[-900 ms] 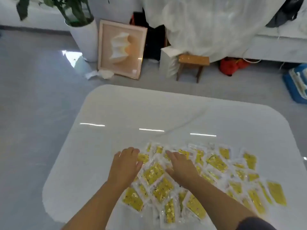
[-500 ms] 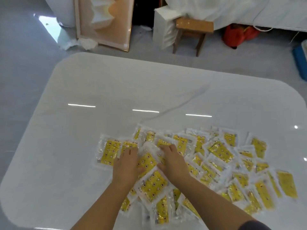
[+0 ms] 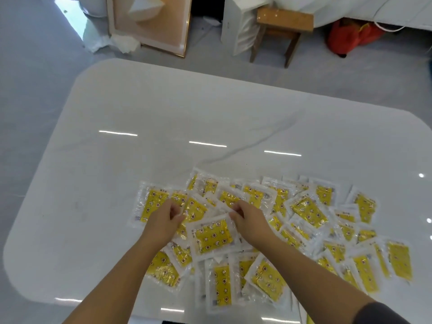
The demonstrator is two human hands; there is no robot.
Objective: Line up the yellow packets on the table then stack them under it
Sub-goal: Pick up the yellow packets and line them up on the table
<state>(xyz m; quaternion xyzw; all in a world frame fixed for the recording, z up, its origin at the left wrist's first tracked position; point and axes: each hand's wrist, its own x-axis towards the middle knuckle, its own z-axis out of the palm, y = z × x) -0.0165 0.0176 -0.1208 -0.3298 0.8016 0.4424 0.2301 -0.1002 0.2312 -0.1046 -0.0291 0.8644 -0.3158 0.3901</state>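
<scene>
Packets still in a heap: you are at the lining-up step, with nothing stacked under the tabletop yet.

Head view: yellow packets (image 3: 308,211) lie overlapping across the near half of the white tabletop (image 3: 163,118), spreading to the right. One packet at the far left (image 3: 149,204) lies flat and roughly square, apart from the jumble. Your left hand (image 3: 163,220) has its fingers (image 3: 174,210) curled at a packet edge; your right hand (image 3: 251,220) pinches the far corner of the top packet (image 3: 214,237). Next, I judge, you need to lift it free and lay it beside the left one, edges parallel.
</scene>
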